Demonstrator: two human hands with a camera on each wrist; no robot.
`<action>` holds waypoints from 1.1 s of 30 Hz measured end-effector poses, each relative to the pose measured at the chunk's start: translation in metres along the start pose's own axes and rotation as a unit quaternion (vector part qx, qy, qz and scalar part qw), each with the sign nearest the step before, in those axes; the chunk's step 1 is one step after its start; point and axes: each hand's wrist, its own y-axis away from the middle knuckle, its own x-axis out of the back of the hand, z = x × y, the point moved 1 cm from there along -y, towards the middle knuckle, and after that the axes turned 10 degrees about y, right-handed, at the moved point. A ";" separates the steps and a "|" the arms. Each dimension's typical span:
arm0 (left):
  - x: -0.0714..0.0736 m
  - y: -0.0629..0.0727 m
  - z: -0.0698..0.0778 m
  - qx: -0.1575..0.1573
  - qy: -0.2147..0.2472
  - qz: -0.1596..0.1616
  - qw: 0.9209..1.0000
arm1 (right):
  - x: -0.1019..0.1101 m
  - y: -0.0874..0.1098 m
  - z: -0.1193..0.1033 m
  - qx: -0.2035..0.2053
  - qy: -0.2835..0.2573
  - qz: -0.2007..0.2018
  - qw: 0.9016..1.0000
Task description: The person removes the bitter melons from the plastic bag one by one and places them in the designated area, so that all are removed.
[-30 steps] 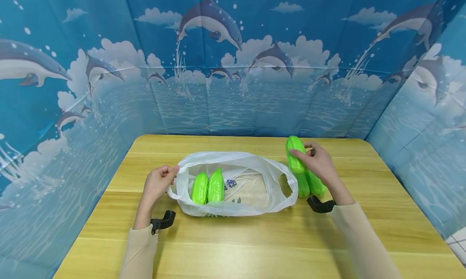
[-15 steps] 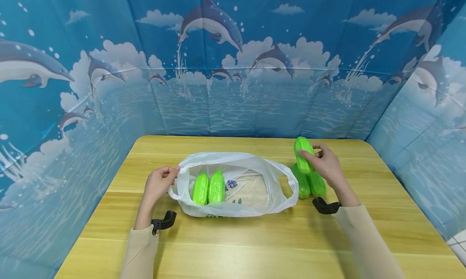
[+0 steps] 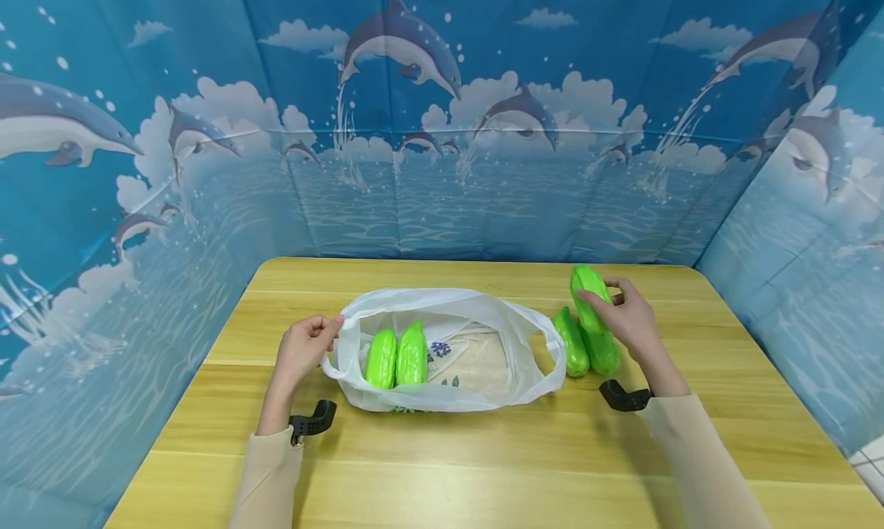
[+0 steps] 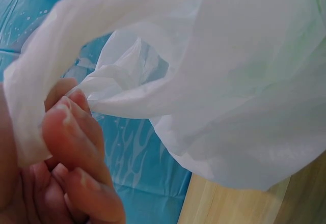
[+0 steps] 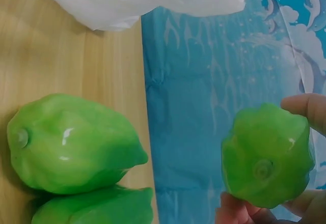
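Note:
My left hand point(image 3: 304, 351) pinches the left handle of a white plastic bag point(image 3: 442, 398), which lies with its mouth spread wide. In the left wrist view the handle strip point(image 4: 30, 112) passes between thumb and fingers. Two glossy green bitter melons point(image 3: 412, 354) lie inside the bag at its left. My right hand point(image 3: 631, 318) grips another bitter melon point(image 3: 588, 295) by its sides, raised above two more bitter melons point(image 3: 571, 348) lying side by side right of the bag. The right wrist view shows the held melon point(image 5: 265, 158) end-on, apart from the pair point(image 5: 76, 145).
The wooden table point(image 3: 442, 467) carries everything. Inside the bag's right part, beige material with a blue flower print point(image 3: 476, 360) shows. A blue dolphin-print curtain point(image 3: 442, 206) hangs behind and along both sides. A black wrist mount point(image 3: 314, 420) sits on each forearm.
My right hand has moved right with the bitter melon, away from the bag, and slightly lower. More of the left table melon is uncovered. The left hand keeps its hold on the handle.

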 end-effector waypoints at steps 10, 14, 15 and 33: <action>0.000 -0.001 0.000 -0.006 0.002 -0.002 1.000 | 0.004 0.000 0.016 -0.014 0.010 0.011 1.000; -0.001 -0.001 0.000 -0.005 0.003 -0.002 1.000 | 0.005 -0.001 0.023 -0.022 0.012 0.014 1.000; -0.001 0.000 0.000 -0.005 0.003 -0.002 1.000 | 0.005 -0.001 0.024 -0.023 0.013 0.014 1.000; 0.000 -0.001 0.001 -0.002 0.003 -0.005 1.000 | 0.007 0.000 0.045 -0.037 0.030 0.010 0.999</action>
